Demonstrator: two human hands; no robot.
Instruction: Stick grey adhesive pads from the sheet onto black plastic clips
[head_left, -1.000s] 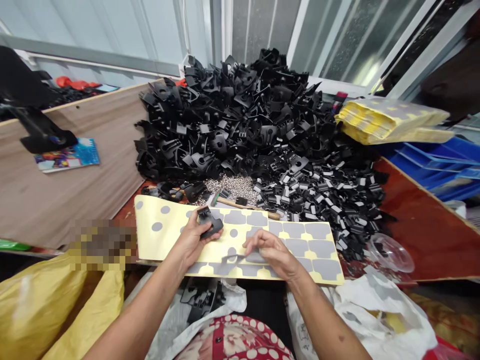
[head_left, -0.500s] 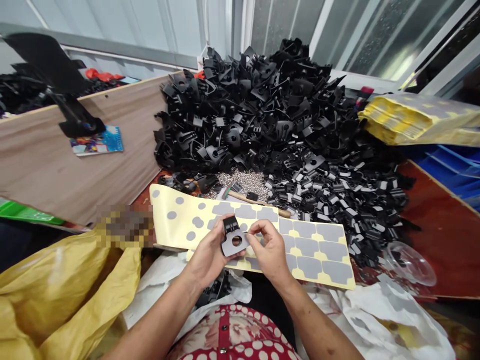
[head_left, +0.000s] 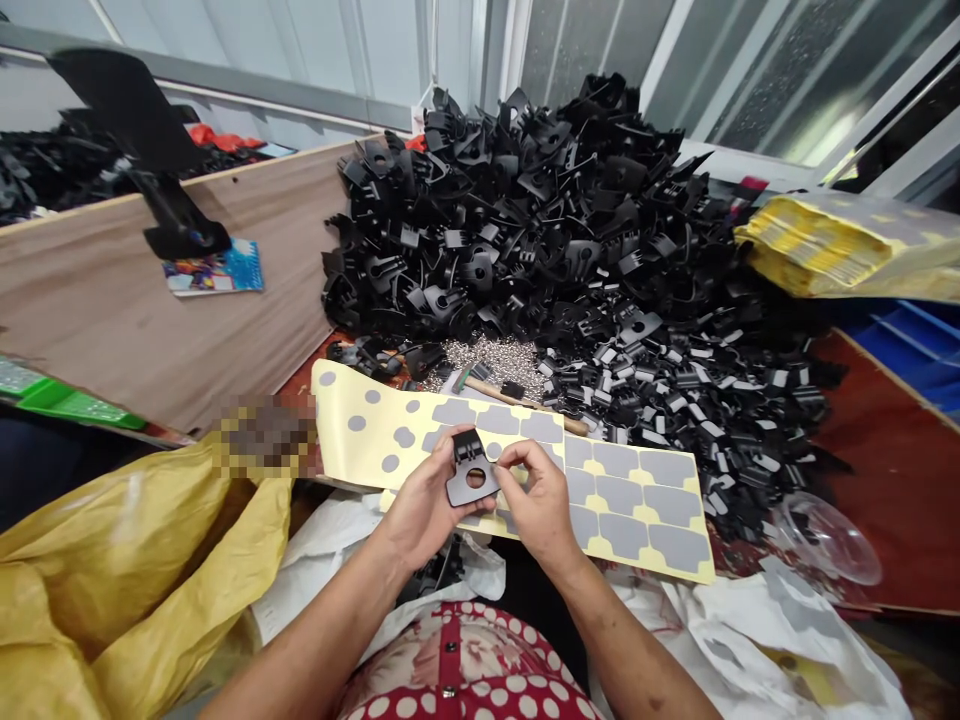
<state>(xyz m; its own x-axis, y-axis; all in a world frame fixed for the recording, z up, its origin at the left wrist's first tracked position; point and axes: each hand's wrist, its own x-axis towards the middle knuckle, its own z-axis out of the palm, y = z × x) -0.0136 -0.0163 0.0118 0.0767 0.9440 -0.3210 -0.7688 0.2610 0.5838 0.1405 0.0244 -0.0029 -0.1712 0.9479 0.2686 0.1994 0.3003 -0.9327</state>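
Observation:
My left hand (head_left: pixel 420 510) is closed around a black plastic clip part (head_left: pixel 466 489) with a round hole and a slotted hinge end. The part is tilted, its flat grey-black face turned up. At its right edge, my right hand (head_left: pixel 538 492) has thumb and forefinger pinched together; what lies between those fingertips is too small to make out. Under both hands lies a yellow backing sheet (head_left: pixel 352 440) with rows of grey stickers (head_left: pixel 616 494). Toward its left end the sheet bears only small grey spots.
A large heap of black plastic parts (head_left: pixel 525 210) rises behind the sheet. Small metal pieces (head_left: pixel 499 358) and a wooden-handled hammer (head_left: pixel 499 390) lie before it. A clear plastic bowl (head_left: pixel 829 538) is at right, stacked yellow sheets (head_left: pixel 825 245) at far right, a yellow sack (head_left: pixel 135 560) at left.
The view has shifted slightly, moving the surroundings to the right. The plastic part has turned a little in my left hand, and my right fingertips stay by its right edge.

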